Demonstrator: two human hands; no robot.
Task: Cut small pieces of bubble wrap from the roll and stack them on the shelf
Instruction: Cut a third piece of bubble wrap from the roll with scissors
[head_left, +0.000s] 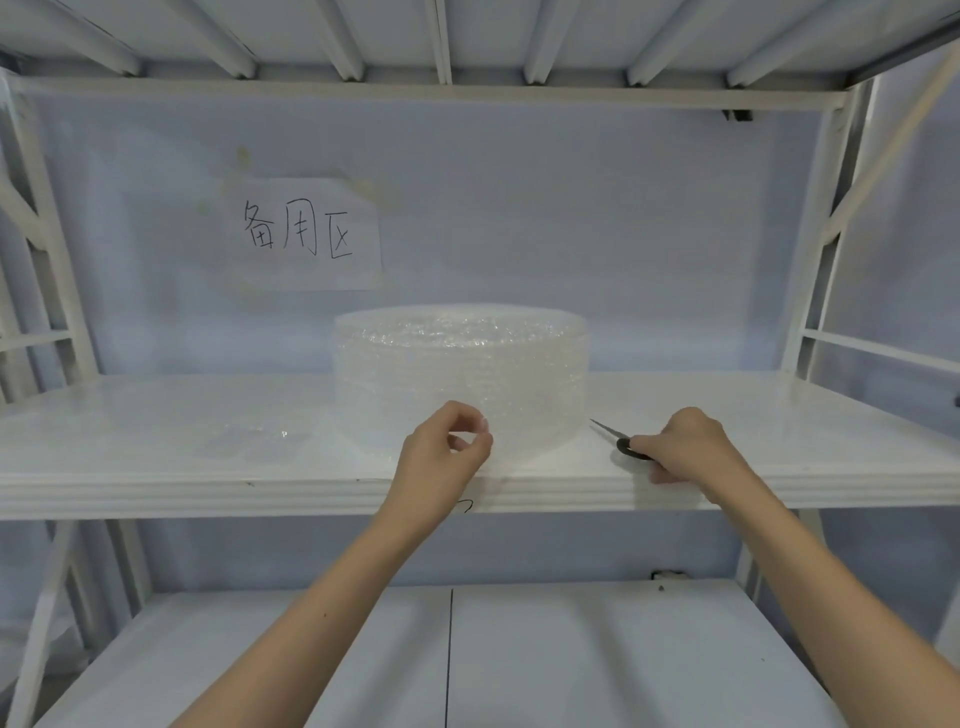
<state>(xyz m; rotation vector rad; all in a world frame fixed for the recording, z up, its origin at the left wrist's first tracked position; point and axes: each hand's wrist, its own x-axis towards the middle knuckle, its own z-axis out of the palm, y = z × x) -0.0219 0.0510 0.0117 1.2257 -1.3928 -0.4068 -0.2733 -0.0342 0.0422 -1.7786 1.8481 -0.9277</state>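
**Bubble wrap on the shelf — cutting barely begun**

Nearest the lens: two bare forearms reaching up and forward over the lower shelf board (571, 649) toward the middle shelf (156, 467).

Far left on that shelf, lying flat: a small patch of clear cut pieces (254, 441), low and faint, well apart from the roll — count impossible to tell, but a thin stack at most. Above them, taped to the back wall, a handwritten paper sign (306, 234).

At centre, standing on end and close to the front edge: the bubble wrap roll (457, 374), thick and nearly full by the look of it. Just in front of its lower face, the left hand (441, 457), thumb and forefinger pinched together, seemingly on the loose edge of the wrap; the film too transparent to confirm the grip.

To the right of the roll: the right hand (685, 447), curled closed around the dark handles of a pair of scissors (618, 439), blades together, tip pointing toward the roll but short of touching it.

Judged from this: very little done, with few pieces laid down and most of the roll left. Next likely needed — drawing out a length, snipping it free, adding it to the patch at left.
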